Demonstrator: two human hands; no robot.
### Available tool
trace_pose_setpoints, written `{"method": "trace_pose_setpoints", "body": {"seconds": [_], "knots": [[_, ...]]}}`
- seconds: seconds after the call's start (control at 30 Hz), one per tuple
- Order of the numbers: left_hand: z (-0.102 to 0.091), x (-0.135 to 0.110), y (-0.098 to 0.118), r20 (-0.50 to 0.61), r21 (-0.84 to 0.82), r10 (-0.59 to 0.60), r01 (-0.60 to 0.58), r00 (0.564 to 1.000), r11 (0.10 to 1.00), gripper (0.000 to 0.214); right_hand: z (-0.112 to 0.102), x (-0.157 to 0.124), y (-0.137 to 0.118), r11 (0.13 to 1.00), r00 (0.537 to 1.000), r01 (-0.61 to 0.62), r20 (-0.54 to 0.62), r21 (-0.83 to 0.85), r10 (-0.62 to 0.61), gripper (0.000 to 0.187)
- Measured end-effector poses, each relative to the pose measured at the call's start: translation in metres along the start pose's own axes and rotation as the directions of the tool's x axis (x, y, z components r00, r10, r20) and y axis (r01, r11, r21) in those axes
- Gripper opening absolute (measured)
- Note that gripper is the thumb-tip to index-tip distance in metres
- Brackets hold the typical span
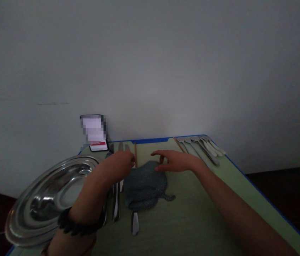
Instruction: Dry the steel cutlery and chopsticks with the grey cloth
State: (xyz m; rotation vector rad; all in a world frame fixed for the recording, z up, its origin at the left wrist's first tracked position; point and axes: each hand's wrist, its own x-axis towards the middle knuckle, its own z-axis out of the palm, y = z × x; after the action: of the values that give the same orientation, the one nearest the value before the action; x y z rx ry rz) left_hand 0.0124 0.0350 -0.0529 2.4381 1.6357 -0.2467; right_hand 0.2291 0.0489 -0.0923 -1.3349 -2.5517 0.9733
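A dark grey-blue cloth point(144, 186) lies crumpled on the green table point(192, 220), covering part of a piece of cutlery whose handle point(135, 224) sticks out below it. My left hand point(119, 165) hovers at the cloth's upper left edge, fingers curled near a wooden chopstick point(135, 156); what it holds, if anything, is hidden. A dark beaded bracelet is on that wrist. My right hand point(175, 160) reaches over the cloth's top right edge with fingers stretched out, holding nothing.
A large shiny steel tray point(45, 199) sits at the left table edge. Knives or spoons point(116, 206) lie between it and the cloth. Several spoons and forks point(205, 147) lie at the far right corner. A small card point(96, 133) leans on the wall.
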Motion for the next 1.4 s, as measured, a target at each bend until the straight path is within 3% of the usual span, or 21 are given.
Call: {"method": "trace_pose_setpoints", "body": {"seconds": [0.1, 0.23, 0.33, 0.4, 0.57, 0.8, 0.9, 0.97, 1.1, 1.23, 1.4], "knots": [[0.002, 0.002, 0.005, 0.027, 0.004, 0.001, -0.001, 1.0, 1.0, 0.027, 0.01, 0.006, 0.001, 0.993, 0.998, 0.017, -0.05, -0.12, -0.023, 0.059], [0.008, 0.004, 0.014, 0.06, 0.03, -0.032, 0.03, 0.998, 0.999, 0.027, 0.008, 0.004, 0.001, 0.961, 0.996, -0.028, 0.073, -0.275, 0.05, 0.039], [0.015, 0.007, 0.015, 0.053, 0.058, -0.067, 0.064, 0.996, 0.996, 0.028, -0.008, -0.007, 0.001, 0.954, 0.983, -0.099, 0.123, -0.283, 0.138, 0.033], [0.02, 0.011, 0.015, 0.038, 0.074, -0.091, 0.088, 0.995, 0.993, 0.031, -0.02, -0.015, 0.002, 0.96, 0.988, -0.106, 0.082, -0.259, 0.131, 0.031], [0.032, 0.019, 0.017, 0.021, 0.089, -0.135, 0.132, 0.991, 0.987, 0.036, -0.043, -0.029, 0.006, 0.995, 0.982, -0.082, -0.174, -0.058, 0.071, 0.044], [0.04, 0.024, 0.035, -0.063, 0.027, -0.13, 0.132, 0.989, 0.991, 0.042, -0.057, -0.047, 0.005, 0.976, 0.977, -0.059, -0.189, 0.207, 0.1, 0.04], [0.044, 0.025, 0.041, -0.074, -0.021, -0.067, 0.066, 0.995, 0.998, 0.041, -0.062, -0.055, 0.005, 0.94, 0.977, -0.007, -0.2, 0.342, 0.08, 0.039], [0.047, 0.026, 0.043, -0.072, -0.038, -0.012, 0.009, 0.997, 0.999, 0.039, -0.065, -0.057, 0.006, 0.946, 0.969, -0.001, -0.234, 0.323, 0.081, 0.035], [0.053, 0.029, 0.046, -0.077, -0.034, 0.014, -0.017, 0.997, 0.999, 0.037, -0.068, -0.056, 0.011, 0.984, 0.943, -0.056, -0.315, 0.169, 0.108, 0.025], [0.056, 0.022, 0.053, -0.094, -0.011, -0.021, 0.02, 0.995, 1.0, 0.032, -0.067, -0.054, 0.008, 0.99, 0.916, -0.029, -0.392, 0.14, 0.082, 0.022], [0.056, 0.008, 0.061, -0.051, -0.016, -0.119, 0.118, 0.992, 0.993, 0.026, -0.064, -0.046, 0.002, 0.984, 0.779, 0.015, -0.619, 0.179, 0.101, 0.036]]}}
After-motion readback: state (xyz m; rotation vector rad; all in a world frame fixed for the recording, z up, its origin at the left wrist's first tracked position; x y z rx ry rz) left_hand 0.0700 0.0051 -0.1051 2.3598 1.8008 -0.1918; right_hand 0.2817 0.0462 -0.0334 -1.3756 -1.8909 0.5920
